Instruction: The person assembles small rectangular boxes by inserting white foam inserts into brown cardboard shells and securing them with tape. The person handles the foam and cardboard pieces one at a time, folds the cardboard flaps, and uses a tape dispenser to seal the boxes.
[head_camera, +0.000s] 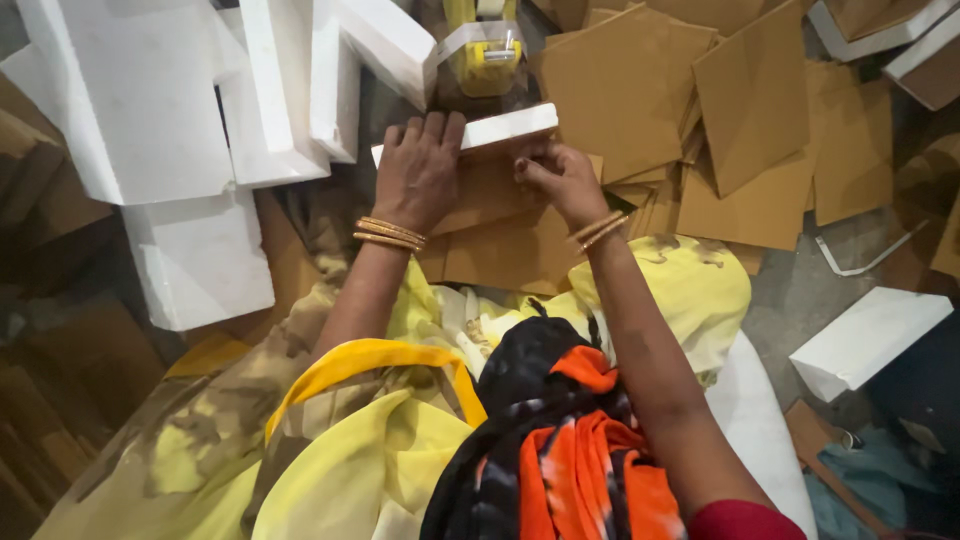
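Note:
My left hand (418, 168) lies flat over the top of a white foam block (505, 126) wrapped in a brown cardboard sheet (480, 195), gripping its upper edge. My right hand (560, 180) presses fingertips against the cardboard just below the foam's right end. Both wrists wear gold bangles. A yellow tape dispenser (483, 52) stands just behind the block, apart from both hands.
Large white foam pieces (150, 110) crowd the left. Loose brown cardboard sheets (750, 100) pile up at the upper right. Another white foam block (865, 340) lies on the floor at the right. Yellow clothing and a black-orange scarf (560, 440) fill the foreground.

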